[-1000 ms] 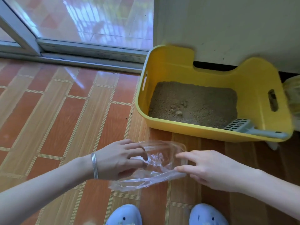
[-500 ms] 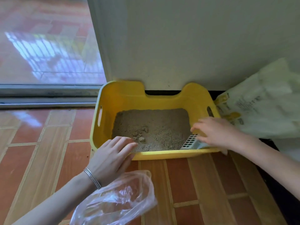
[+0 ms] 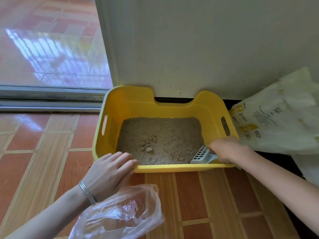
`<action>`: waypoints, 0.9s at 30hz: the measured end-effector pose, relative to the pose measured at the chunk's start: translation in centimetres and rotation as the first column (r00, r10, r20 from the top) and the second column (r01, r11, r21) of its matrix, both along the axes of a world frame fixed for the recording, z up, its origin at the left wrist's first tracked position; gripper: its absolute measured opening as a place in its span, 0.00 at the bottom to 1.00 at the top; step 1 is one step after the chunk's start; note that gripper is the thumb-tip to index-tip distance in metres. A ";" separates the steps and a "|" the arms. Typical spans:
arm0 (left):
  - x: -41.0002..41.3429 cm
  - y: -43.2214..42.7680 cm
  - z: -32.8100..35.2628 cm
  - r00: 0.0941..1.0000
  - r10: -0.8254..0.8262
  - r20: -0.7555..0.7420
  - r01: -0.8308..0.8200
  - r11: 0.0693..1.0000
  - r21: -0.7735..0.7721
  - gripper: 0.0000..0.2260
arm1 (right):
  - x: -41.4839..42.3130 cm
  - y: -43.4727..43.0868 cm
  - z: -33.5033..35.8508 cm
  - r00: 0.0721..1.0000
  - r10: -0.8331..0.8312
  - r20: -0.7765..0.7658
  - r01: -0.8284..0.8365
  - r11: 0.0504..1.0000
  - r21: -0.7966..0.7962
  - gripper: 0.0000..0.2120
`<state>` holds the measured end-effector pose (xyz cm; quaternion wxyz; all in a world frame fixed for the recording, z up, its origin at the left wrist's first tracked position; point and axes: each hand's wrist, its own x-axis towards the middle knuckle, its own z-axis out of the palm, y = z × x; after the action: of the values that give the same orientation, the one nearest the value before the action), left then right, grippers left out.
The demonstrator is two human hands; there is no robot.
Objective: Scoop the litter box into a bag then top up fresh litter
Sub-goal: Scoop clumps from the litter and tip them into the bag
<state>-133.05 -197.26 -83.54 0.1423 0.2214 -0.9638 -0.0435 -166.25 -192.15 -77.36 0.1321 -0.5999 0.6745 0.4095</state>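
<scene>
Glossy red-brown tiled floor (image 3: 43,152); pale wall (image 3: 207,40) behind; sliding glass door (image 3: 51,49) left, daylight reflecting.

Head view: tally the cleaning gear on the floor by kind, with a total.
2 bags: clear bag, white litter sack
1 litter box
1 scoop
Total: 4

In the litter box (image 3: 172,169), scoop (image 3: 201,155) — bag (image 3: 120,214) before, sack (image 3: 276,121) right.

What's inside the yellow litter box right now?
Tan litter with a few clumps left of centre, a slotted scoop in the near-right corner. The right hand hides its handle.
</scene>
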 end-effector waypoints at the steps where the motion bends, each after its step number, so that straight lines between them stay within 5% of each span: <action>1: 0.3 -0.2 -0.1 1.000 -0.006 0.008 0.006 1.000 0.004 0.15 | 0.0 -0.2 0.2 1.000 0.021 0.020 -0.021 0.999 -0.039 0.13; 7: 1.2 -1.5 0.4 0.997 -0.071 0.022 0.071 0.997 0.005 0.15 | 0.7 -3.0 1.9 0.977 0.058 0.204 0.006 0.954 -0.300 0.06; 12: 1.0 -2.2 0.3 0.994 -0.096 0.051 0.098 0.994 -0.041 0.16 | 1.4 -5.6 -0.8 0.889 -0.104 0.446 0.248 0.928 -0.277 0.08; 18: 1.0 -1.9 -0.4 0.998 -0.049 0.024 0.050 0.998 -0.047 0.16 | 0.1 -7.5 -3.5 0.862 -0.123 0.492 0.292 0.914 -0.282 0.08; 27: 0.9 -2.1 -0.7 0.999 -0.051 0.005 0.052 0.996 -0.066 0.17 | -0.4 -8.2 -5.3 0.912 0.082 0.402 0.057 0.945 -0.322 0.11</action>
<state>-132.16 -199.32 -84.20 0.1467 0.1918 -0.9703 -0.0150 -166.64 -200.37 -82.63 0.1666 -0.6903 0.6861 0.1580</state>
